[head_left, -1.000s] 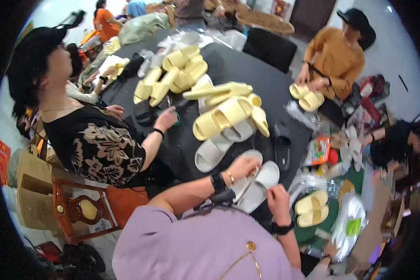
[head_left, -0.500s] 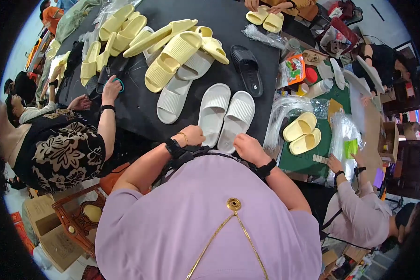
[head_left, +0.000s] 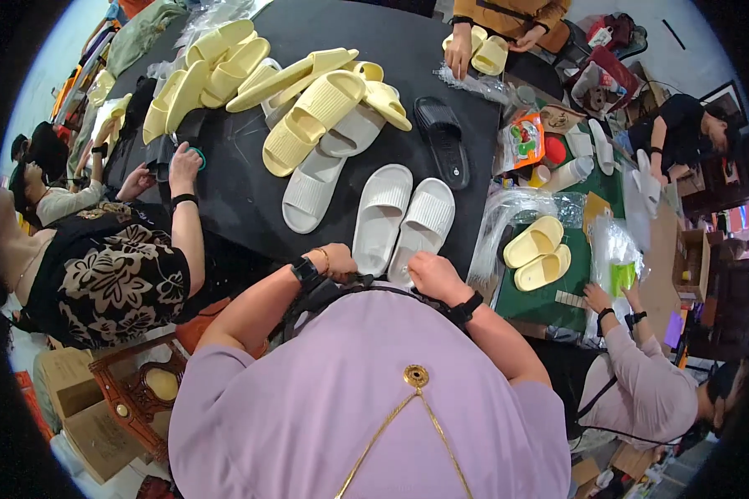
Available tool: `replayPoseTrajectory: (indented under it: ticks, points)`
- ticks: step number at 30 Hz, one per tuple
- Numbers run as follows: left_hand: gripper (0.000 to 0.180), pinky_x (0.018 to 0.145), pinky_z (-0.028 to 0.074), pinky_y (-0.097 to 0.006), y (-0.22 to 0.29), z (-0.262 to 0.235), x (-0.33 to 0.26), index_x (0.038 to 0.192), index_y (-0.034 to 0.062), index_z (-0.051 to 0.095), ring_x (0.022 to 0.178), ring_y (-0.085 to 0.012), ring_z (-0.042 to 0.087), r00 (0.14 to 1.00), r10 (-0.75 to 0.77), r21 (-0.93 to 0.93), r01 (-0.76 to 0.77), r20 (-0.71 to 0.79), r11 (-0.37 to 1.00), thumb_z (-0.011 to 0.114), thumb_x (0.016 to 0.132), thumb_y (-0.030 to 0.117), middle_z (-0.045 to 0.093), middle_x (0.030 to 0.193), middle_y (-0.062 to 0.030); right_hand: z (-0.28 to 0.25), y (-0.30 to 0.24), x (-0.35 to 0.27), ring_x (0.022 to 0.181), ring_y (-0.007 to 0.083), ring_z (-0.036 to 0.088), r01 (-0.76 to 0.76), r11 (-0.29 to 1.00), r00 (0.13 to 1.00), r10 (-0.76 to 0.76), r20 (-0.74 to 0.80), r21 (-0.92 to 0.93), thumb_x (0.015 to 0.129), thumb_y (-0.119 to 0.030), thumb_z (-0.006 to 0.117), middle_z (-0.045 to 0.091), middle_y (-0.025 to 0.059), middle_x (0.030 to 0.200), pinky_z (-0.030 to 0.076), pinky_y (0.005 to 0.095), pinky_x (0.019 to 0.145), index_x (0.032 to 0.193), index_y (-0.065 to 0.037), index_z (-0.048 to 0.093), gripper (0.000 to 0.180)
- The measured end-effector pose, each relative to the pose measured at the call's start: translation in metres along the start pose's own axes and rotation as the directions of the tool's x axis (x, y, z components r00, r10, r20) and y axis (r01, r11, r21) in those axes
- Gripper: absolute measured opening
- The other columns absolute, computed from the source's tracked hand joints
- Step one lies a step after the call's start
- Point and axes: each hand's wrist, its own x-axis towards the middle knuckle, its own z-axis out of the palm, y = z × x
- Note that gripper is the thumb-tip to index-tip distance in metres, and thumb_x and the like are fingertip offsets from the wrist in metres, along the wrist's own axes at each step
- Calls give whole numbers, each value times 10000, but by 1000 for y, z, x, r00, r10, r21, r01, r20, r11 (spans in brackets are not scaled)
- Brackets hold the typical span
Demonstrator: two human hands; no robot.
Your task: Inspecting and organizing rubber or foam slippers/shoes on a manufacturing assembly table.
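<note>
A pair of light grey ribbed slide sandals lies side by side on the black tabletop (head_left: 229, 179), heels toward me: the left slide (head_left: 383, 204) and the right slide (head_left: 428, 214). At the left slide's heel is my left hand (head_left: 336, 261), its fingers curled in; what they grip is hidden. My right hand (head_left: 439, 276) is closed at the heel edge of the right slide. Beyond them, a yellow slide (head_left: 312, 121) rests across grey slides (head_left: 312, 195). A single black slide (head_left: 443, 141) lies to the right.
More yellow slides (head_left: 237, 71) are heaped at the far left. On my left a person (head_left: 121, 266) holds a tool with teal handles. Another yellow pair (head_left: 537, 254) sits on a green mat (head_left: 508, 295) beside clear plastic bags (head_left: 612, 241). Other people work at the right and far side.
The whole view has shifted slightly; my hands stay by the heels of the grey slides. Across the table, a person's hand has moved from the yellow slides down to the plastic bags.
</note>
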Motion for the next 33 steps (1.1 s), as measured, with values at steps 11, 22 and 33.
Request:
replayPoseTrajectory:
  ticks: [11,22,33]
  points:
    - [375,399,411,-275,-6,2,46,629,11,635,429,-135,523,896,-351,-619,117,-271,777,549,825,319,568,530,-39,-6,10,24,864,300,589,-62,995,943,32,-333,-81,771,-28,530,574,129,936,495,381,749,965,-4,561,197]
    - [372,422,464,-303,8,-12,93,798,-18,596,459,-176,548,877,-418,-887,-19,-236,461,489,919,317,567,590,-92,-21,5,11,956,307,578,-71,997,919,68,-389,7,745,17,537,556,143,1042,493,363,801,1073,-41,554,333]
    - [313,399,477,-299,6,-9,79,682,-24,588,437,-173,561,909,-366,-773,84,-199,628,534,842,240,579,578,-93,8,23,9,1059,345,518,-39,993,959,67,-275,108,755,31,516,526,185,1107,450,385,893,1117,30,512,362]
